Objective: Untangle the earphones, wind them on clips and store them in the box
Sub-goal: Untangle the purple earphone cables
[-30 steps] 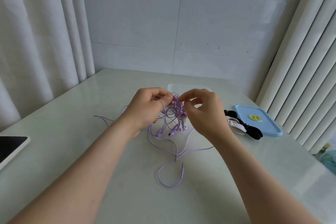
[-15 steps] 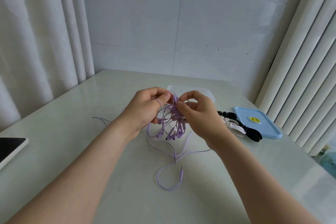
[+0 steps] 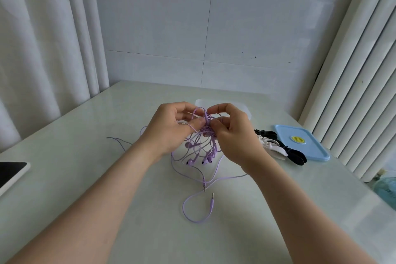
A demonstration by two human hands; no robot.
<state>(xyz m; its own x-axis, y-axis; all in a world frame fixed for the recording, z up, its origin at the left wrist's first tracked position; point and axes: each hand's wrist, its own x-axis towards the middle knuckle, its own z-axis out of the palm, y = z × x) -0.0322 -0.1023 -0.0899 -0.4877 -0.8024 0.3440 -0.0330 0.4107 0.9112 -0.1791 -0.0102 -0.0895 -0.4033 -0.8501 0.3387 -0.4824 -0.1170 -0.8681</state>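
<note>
Head view: we saw the left hand (image 3: 171,133) and right hand (image 3: 237,137) each pinching the tangled earphones (image 3: 206,129) above the surface (image 3: 85,178). Clips (image 3: 272,146) lay at three o'clock and the box (image 3: 242,105) at twelve.

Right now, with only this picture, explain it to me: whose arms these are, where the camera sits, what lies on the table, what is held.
No machine here: a person works with bare hands, and the camera sits on their head, looking forward and down. The left hand and right hand both pinch a tangled bunch of purple earphones over a pale table; loose cable and a plug trail toward the person. To the right lie black and white clips and a blue lid. A clear box stands behind the hands, and a dark-screened device shows at the left edge.
</note>
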